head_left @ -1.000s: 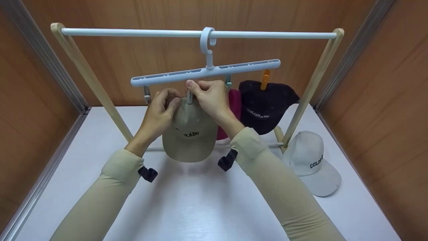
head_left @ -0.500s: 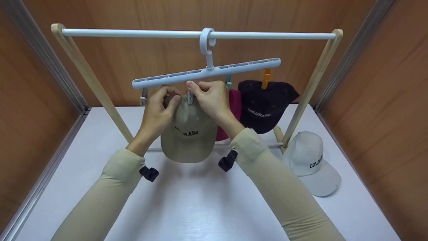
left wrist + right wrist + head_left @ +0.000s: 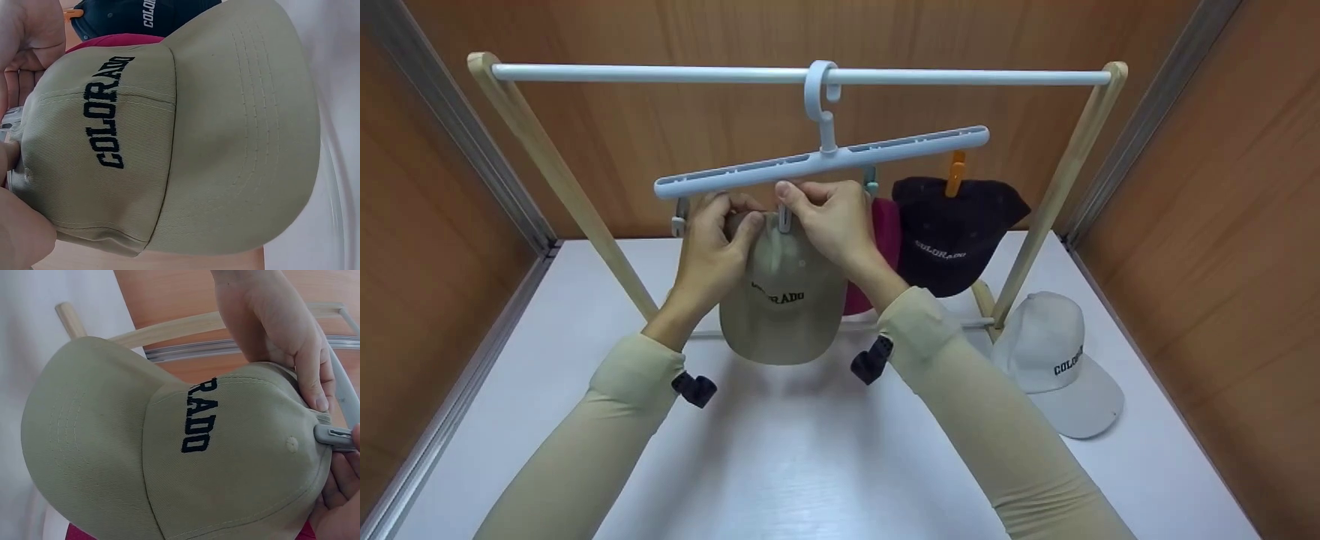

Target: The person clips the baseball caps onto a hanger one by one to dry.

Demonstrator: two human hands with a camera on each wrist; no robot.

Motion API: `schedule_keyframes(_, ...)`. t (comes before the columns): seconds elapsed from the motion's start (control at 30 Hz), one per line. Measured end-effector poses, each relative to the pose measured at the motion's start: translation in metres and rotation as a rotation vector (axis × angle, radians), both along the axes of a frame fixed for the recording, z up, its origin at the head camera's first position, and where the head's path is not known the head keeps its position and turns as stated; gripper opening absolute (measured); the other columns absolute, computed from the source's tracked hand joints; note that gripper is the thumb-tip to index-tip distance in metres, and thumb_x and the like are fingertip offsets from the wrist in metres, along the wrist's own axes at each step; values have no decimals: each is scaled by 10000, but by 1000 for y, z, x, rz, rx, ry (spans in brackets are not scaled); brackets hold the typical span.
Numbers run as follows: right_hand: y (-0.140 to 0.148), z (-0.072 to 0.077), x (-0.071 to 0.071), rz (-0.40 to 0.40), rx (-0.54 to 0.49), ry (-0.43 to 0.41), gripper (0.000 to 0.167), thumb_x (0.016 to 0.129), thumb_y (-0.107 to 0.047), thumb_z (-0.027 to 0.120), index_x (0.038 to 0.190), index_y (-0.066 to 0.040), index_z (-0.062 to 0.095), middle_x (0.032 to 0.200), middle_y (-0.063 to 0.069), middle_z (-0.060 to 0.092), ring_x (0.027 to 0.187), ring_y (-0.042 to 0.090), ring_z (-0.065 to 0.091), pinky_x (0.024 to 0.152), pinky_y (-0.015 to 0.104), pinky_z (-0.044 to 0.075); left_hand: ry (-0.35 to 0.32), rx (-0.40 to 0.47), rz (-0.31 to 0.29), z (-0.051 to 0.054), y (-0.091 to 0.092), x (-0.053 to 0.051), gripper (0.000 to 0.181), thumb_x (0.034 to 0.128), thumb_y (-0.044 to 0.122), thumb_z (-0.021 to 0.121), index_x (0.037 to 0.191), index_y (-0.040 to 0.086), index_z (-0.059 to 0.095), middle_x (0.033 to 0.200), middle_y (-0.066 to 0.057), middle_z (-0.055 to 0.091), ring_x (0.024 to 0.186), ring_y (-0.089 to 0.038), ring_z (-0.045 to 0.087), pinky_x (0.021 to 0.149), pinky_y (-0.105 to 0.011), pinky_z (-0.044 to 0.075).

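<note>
A khaki cap lettered COLORADO hangs brim down under the pale blue hanger. My left hand pinches the top of its crown between thumb and fingers. In the head view my right hand pinches a grey clip. The right wrist view has this clip's jaws over the folded top of the khaki cap. The clip's upper end is hidden behind the right thumb. Behind the right hand hang a crimson cap and a black cap, the latter held by an orange clip.
The hanger hooks over the white rod of a wooden-legged rack and tilts, left end lower. Another grey clip dangles at its left end. A white cap lies on the white table at right. Wooden walls enclose the table.
The hanger tilts slightly more, its right end higher, and the black cap has risen a little with it. The left-end clip has shifted slightly left. Both hands keep their holds.
</note>
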State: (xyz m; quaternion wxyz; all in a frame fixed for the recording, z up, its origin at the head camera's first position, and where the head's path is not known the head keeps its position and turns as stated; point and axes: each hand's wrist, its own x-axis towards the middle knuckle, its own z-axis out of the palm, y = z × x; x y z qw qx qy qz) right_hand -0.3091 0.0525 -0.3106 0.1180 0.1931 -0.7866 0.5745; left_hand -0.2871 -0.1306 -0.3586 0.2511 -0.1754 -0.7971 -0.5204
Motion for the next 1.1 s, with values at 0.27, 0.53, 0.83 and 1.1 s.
schedule_keyframes(0.27, 3, -1, 0, 23, 15, 5, 295, 1015, -331, 748, 1149, -82, 832, 1039, 3, 819, 883, 73, 657, 866, 289, 593, 0, 8, 1, -1, 0, 0, 171, 1080, 124, 625, 1217, 27, 658, 1186, -44, 607, 1100, -111, 517, 978, -267, 456)
schedule_keyframes(0.53, 7, -4, 2, 31, 45, 44, 338, 1013, -324, 753, 1232, -70, 793, 1118, 25, 808, 1055, 112, 751, 917, 292, 598, -28, 22, -10, -2, -1, 0, 199, 1078, 150, 635, 1244, 41, 653, 1195, -34, 623, 1083, -108, 554, 968, -253, 479)
schedule_keyframes(0.83, 14, -6, 5, 83, 65, 76, 384, 1014, -321, 753, 1298, -64, 757, 1187, 42, 791, 1118, 143, 752, 969, 307, 588, -27, 31, -25, -1, -1, 2, 199, 1074, 147, 640, 1228, 23, 666, 1207, -47, 635, 1082, -122, 563, 948, -248, 481)
schedule_keyframes(1.1, 17, -8, 7, 107, 94, 113, 443, 1043, -309, 711, 1397, -43, 684, 1243, 56, 774, 1141, 132, 739, 996, 302, 574, -35, 29, -30, -2, 0, 3, 230, 1086, 160, 623, 1272, 29, 653, 1273, -70, 604, 1238, -136, 565, 1125, -301, 466)
